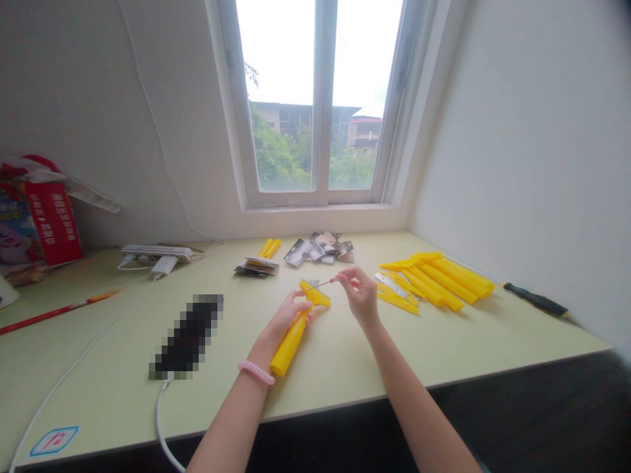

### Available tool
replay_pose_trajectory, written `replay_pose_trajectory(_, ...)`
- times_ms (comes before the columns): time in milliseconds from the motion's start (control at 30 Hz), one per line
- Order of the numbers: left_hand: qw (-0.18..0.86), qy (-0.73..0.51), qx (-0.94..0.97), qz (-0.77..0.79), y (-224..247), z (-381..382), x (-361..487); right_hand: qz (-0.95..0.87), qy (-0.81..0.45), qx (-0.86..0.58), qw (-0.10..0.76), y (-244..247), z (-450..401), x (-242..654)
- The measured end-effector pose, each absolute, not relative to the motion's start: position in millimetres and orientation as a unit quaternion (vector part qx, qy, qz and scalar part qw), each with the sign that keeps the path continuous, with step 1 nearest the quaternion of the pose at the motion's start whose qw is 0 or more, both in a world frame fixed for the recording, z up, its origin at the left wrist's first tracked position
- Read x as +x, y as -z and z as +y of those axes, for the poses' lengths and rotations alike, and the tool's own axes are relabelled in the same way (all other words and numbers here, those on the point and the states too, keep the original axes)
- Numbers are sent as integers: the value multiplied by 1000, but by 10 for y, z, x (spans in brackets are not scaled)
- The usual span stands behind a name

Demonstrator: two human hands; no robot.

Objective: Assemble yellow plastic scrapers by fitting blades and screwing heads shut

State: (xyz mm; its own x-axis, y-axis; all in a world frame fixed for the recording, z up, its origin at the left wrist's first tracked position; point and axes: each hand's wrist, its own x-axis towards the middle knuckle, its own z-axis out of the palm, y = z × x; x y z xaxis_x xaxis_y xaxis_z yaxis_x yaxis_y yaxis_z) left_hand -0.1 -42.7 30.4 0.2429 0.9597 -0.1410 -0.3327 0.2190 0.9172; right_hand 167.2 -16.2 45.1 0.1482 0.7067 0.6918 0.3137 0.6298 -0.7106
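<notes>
A yellow handled tool [290, 345] with a wide triangular head lies at the middle of the table, its head pointing away from me. My left hand [289, 314] is closed round its neck, and a pink coiled band circles that wrist. Between the thumb and fingers of my right hand [355, 286] is a thin metal screwdriver [333, 280] with a small reddish part. Its shaft points left to the tool's head. Small metallic pieces [314, 282] lie by the far edge of the head, too small to make out.
Yellow handles [444, 279] and flat yellow parts lie right; a black-handled screwdriver [535, 300] is beyond. Packets [320, 249] and a small stack [256, 266] sit behind. At left are a pixelated dark device [190, 338] on a white cable, a power strip [158, 251] and a brush [59, 314].
</notes>
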Motion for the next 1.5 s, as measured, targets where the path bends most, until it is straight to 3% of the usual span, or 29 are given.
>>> replay_pose_trajectory(1233, 691, -465, 405, 376, -94, -252, -43, -613, -172, -422, 646, -451, -162, 1669)
replay_pose_trajectory(1500, 672, -477, 423, 377, -69, -263, -42, -657, -174, -404, 612, -410, -155, 1667)
